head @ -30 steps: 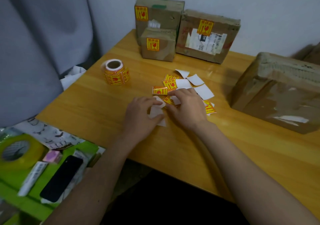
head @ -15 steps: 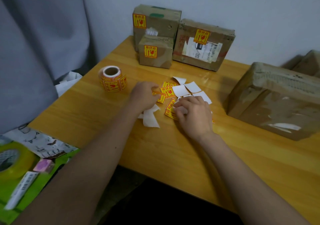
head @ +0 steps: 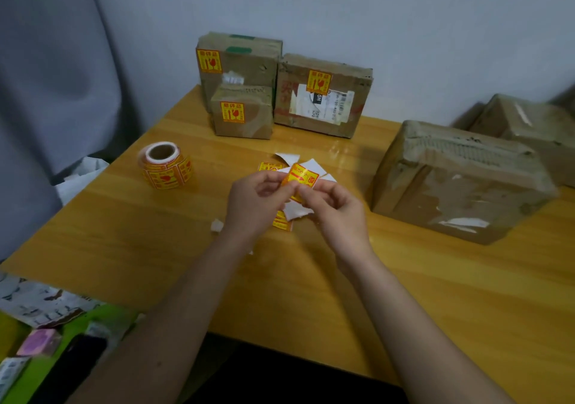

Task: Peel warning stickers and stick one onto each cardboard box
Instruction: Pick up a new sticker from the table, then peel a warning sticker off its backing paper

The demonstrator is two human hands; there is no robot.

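Both hands meet above the middle of the wooden desk [head: 124,235]. The left hand [head: 252,201] and the right hand [head: 336,207] each pinch the same small yellow-and-red warning sticker [head: 300,178] between thumb and fingertips; its lower part is hidden behind the fingers, and a white backing paper [head: 297,212] hangs below it. Whether sticker and backing are fully apart cannot be told. Beneath the hands lies a partly covered heap of loose stickers and white backing scraps [head: 311,165].

A yellow sticker roll [head: 166,167] stands on the desk to the left. Three brown cardboard boxes [head: 245,114] at the back wall each carry a sticker. The large worn cardboard box [head: 457,182] at the right shows none on its visible faces. Another box [head: 529,123] behind it is cut off by the frame edge.
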